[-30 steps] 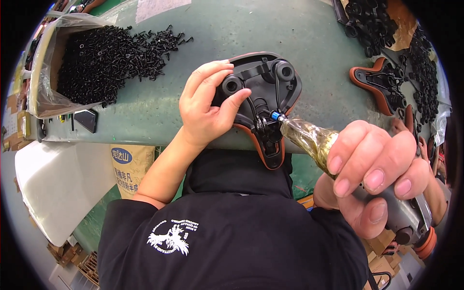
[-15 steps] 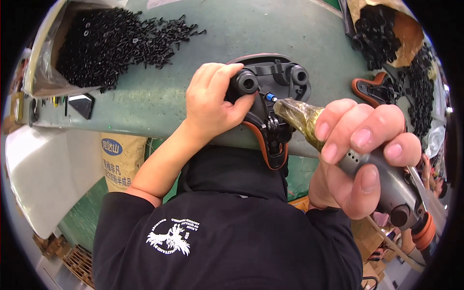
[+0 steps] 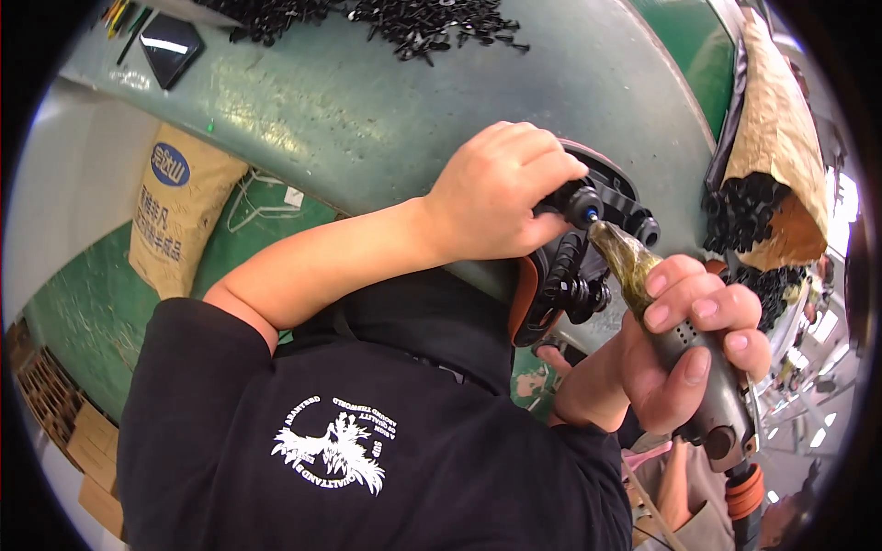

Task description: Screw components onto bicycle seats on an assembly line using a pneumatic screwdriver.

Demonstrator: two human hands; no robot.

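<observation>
My left hand [image 3: 501, 193] grips the near side of a black plastic assembly [image 3: 560, 271] with an orange-brown edge, at the table's front edge. Thumb and fingers close around a round hollow post [image 3: 582, 204] on it. In my right hand [image 3: 684, 367] is a grey power screwdriver [image 3: 721, 399], held at a slant, its nose wrapped in yellowish film. The blue-collared bit at its tip meets the opening of that post; whether a screw sits inside is hidden. A second round post [image 3: 648, 231] stands uncovered to the right.
Loose black screws [image 3: 436, 28] lie heaped at the table's far side. To the right, a brown paper bag [image 3: 781, 138] spills black plastic parts [image 3: 746, 213]. A dark angular object [image 3: 170, 48] lies far left. A printed sack [image 3: 179, 207] stands below the table.
The view has turned, so table and hands appear shifted. The screwdriver's tip has moved from beside the left-hand post into its opening. My left hand keeps its grip.
</observation>
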